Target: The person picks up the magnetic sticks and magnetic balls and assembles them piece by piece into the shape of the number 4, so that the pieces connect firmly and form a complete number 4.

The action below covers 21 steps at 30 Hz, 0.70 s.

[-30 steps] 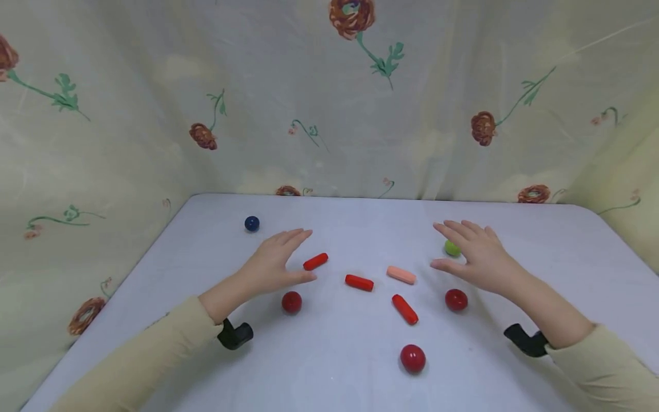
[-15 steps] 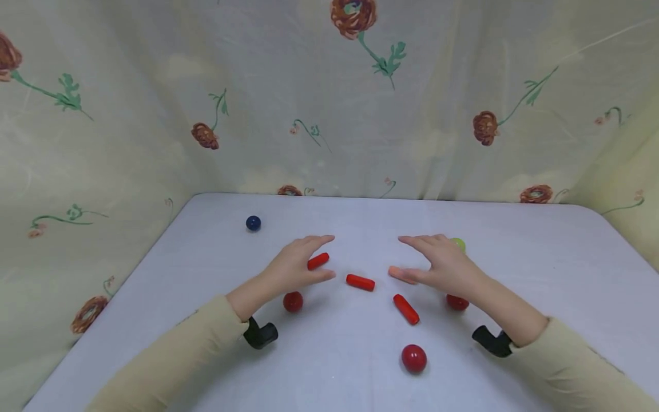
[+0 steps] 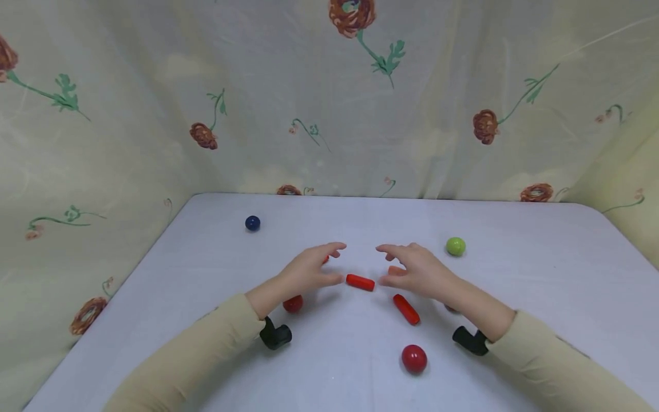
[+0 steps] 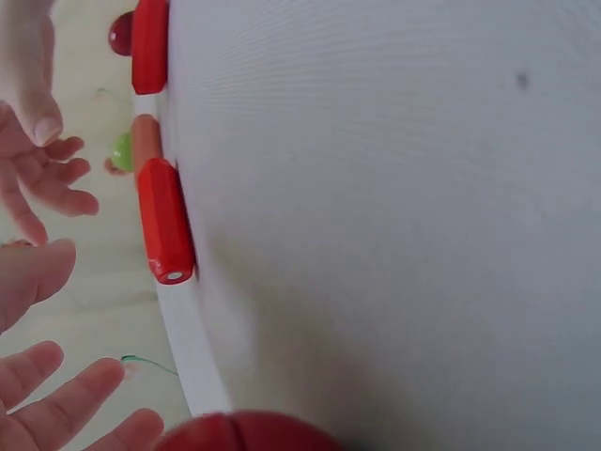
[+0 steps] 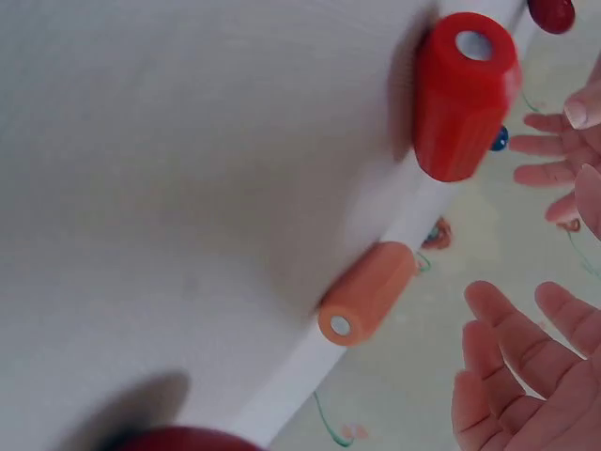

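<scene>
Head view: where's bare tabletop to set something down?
Free: far tabletop between blue ball and green ball; from the green ball to the right edge; near stretch between left sleeve and nearest red ball. Crowded: the middle, where red sticks and a pink stick lie near the left hand and right hand.

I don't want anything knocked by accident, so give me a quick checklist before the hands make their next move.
1. Left hand holds nothing: ok.
2. Right hand holds nothing: ok.
3. Middle red stick fully visible in the head view: ok.
4. Peach stick fully visible in the head view: not ok, partly hidden by the right hand.
5. Blue ball and green ball apart from both hands: ok.
6. Exact height of the hands above the table: cannot tell.
</scene>
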Available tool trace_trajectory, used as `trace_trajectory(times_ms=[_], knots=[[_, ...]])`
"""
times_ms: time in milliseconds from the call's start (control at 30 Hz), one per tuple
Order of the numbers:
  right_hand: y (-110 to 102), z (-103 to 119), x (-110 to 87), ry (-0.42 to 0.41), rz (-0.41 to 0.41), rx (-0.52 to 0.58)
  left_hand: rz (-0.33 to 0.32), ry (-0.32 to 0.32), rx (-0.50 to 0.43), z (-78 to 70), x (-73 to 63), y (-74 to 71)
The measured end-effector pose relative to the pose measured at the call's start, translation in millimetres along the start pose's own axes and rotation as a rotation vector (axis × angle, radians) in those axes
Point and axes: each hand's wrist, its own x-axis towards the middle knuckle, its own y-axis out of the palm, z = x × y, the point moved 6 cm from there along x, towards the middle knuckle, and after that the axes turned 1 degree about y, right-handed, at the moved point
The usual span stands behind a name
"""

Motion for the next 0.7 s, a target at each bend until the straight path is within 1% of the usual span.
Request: trace_trajectory(times_ms=[167,333,567,700], knots=[[9.2,0.6,5.0,0.015,0.051,0.015,0.021,-0.011,0.049,-2.1,5.6,6.5],[15.9,3.1,8.3,0.021,0.093,0.012,0.050,-0.026,0.068,-3.3,10.1,12.5],[20.7,6.3,12.3,-0.015,0.117,-0.023,0.080,-0.046,0.092,-4.3,13.9,17.2],[23.9,5.9,14.9,-0.021,0.141,-0.026,0.095,-0.039,0.110,-4.3,16.9,19.6]])
